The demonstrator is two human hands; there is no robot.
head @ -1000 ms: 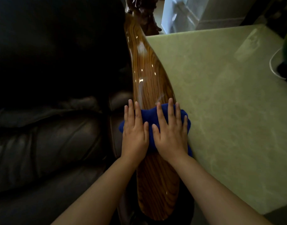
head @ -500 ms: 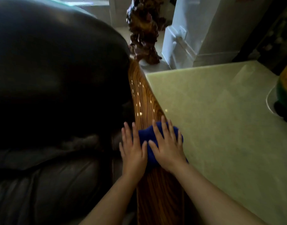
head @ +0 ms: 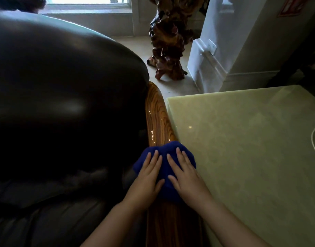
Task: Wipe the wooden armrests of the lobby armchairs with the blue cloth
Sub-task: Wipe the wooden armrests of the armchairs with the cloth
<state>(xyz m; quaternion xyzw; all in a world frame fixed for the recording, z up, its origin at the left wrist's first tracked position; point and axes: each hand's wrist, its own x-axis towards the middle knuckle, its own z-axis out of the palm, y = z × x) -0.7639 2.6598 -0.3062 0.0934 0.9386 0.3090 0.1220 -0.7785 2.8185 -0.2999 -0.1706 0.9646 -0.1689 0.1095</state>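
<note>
A glossy striped wooden armrest (head: 158,118) runs from the bottom centre up to the armchair's dark leather back (head: 64,90). A bunched blue cloth (head: 166,152) lies across the armrest about halfway along it. My left hand (head: 147,179) presses flat on the cloth's left side, fingers slightly spread. My right hand (head: 184,175) presses flat on its right side, next to the table edge. Both palms hide the cloth's near part.
A pale green stone-topped side table (head: 242,148) stands tight against the armrest's right side. A dark carved root sculpture (head: 167,43) stands on the floor beyond the armrest. A white wall base (head: 206,68) and window lie further back. A white curved rim (head: 314,138) shows at the right edge.
Both hands have slid the cloth farther along the armrest toward the chair back. The view has tilted up, showing more floor, sculpture and window.
</note>
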